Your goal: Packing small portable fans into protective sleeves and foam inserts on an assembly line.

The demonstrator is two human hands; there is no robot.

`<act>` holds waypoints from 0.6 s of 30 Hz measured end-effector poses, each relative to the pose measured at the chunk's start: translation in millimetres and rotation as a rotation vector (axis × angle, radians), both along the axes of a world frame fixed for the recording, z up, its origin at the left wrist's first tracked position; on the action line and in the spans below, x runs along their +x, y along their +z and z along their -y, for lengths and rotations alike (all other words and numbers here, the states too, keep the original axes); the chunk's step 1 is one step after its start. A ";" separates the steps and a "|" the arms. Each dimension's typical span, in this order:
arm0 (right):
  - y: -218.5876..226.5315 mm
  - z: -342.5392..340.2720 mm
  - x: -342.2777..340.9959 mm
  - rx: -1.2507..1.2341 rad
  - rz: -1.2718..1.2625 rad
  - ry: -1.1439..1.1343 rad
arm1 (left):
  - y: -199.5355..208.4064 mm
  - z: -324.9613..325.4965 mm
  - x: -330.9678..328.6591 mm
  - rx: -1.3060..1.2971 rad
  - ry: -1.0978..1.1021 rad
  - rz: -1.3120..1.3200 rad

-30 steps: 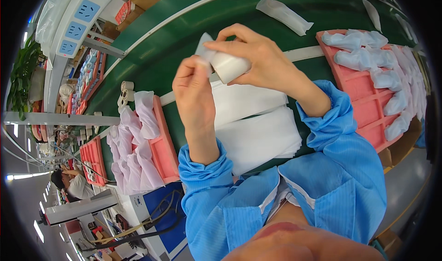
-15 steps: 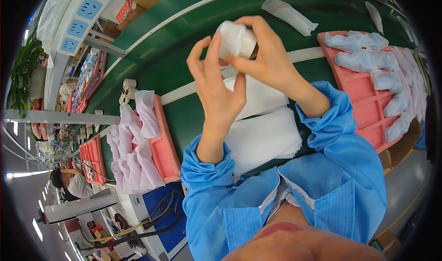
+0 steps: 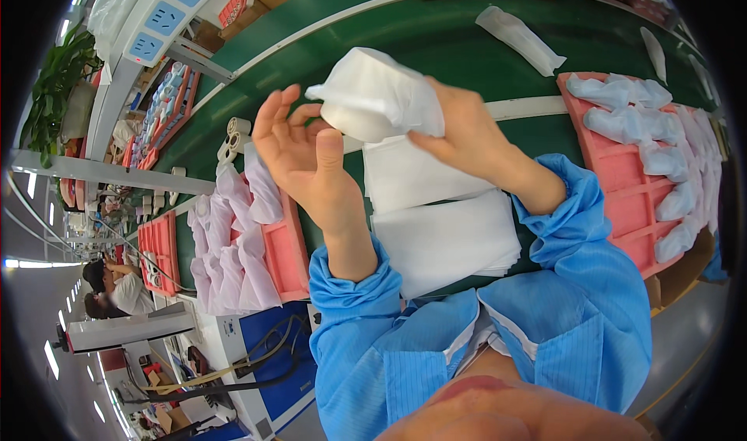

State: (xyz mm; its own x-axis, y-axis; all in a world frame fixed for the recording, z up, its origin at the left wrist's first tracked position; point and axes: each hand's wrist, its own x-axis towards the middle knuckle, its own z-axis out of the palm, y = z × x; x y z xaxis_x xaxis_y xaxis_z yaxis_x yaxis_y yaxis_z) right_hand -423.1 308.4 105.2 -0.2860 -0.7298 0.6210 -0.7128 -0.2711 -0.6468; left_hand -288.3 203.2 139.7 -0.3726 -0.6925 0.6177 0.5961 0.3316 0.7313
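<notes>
Broadly, a green work surface (image 3: 436, 44) edged with a pale strip curves across the view, seen from above through a fisheye lens. Facing it is a person in a blue jacket (image 3: 416, 379), sleeves pushed up the forearms. At the right stands a pink compartment tray (image 3: 622, 184), with pale blue wrapped pieces lying over some sections and pale lilac ones along its far side. At the left, a second pink tray (image 3: 288, 254) is mostly covered by lilac wrapped pieces. Between the trays, nearest the body, lies a stack of white sheets (image 3: 447, 242); another white stack (image 3: 420, 176) is just beyond it. The left hand (image 3: 311, 161) is spread wide, palm up, at the left end of a white bundle; whether it touches is unclear. The right hand (image 3: 467, 122) grips the other end. That white bundle (image 3: 381, 91), thin sheet draped round a smooth rounded form, is held up past the stacks. Farther off lies a white sleeve (image 3: 521, 40); small cream rolls (image 3: 236, 133) sit beside the left tray.
</notes>
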 end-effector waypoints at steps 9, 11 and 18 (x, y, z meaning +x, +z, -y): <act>5.1 -1.9 7.6 -0.107 -0.222 -0.289 | -17.6 -9.3 -4.3 -0.261 0.300 -0.097; 5.4 -2.7 6.9 -0.166 -0.208 -0.317 | -19.1 -7.3 -3.1 -0.304 0.314 -0.086; 1.1 -0.7 9.8 -0.074 -0.224 -0.294 | -16.5 -11.4 -4.0 -0.554 0.482 0.088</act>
State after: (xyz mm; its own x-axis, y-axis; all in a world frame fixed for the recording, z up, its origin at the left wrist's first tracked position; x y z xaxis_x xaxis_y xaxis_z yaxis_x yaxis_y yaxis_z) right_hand -413.4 309.1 106.3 -0.3277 -0.5877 0.7398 -0.8889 -0.0735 -0.4521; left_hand -292.2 214.6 123.2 -0.1702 -0.3873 0.9061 0.2384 0.8760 0.4192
